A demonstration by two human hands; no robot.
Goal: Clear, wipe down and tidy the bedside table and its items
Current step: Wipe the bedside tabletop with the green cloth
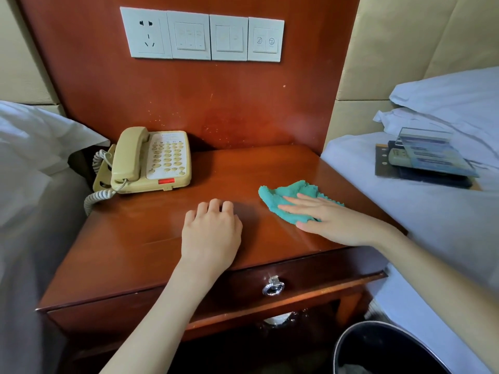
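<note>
From the head view we are in the wiping step: our right hand [328,220] lies flat, fingers straight and together, pressing a teal cloth [290,199] onto the right half of the tabletop [237,168], near its right edge. Our left hand [210,233] rests on the wood near the front middle, fingers loosely curled under and holding nothing, so it seems only to steady us. The beige telephone [154,159] sits at the back left corner with its handset in the cradle and its coiled cord [94,195] hanging off the left side. The other items, a dark folder [383,166] with a glossy card [434,155] and what looks like a remote on it, lie on the bed [391,201] to the right, well apart from the wood, so we judge the clearing mostly done. The drawer [310,268] below is closed, its ring pull [273,287] hanging, and a dark bin [378,344] stands by the front right leg. The next move, we think, calls for sweeping the cloth leftward across the bare wood, lifting our left hand out of its path, then raising the telephone to wipe beneath it before bringing the items back.
</note>
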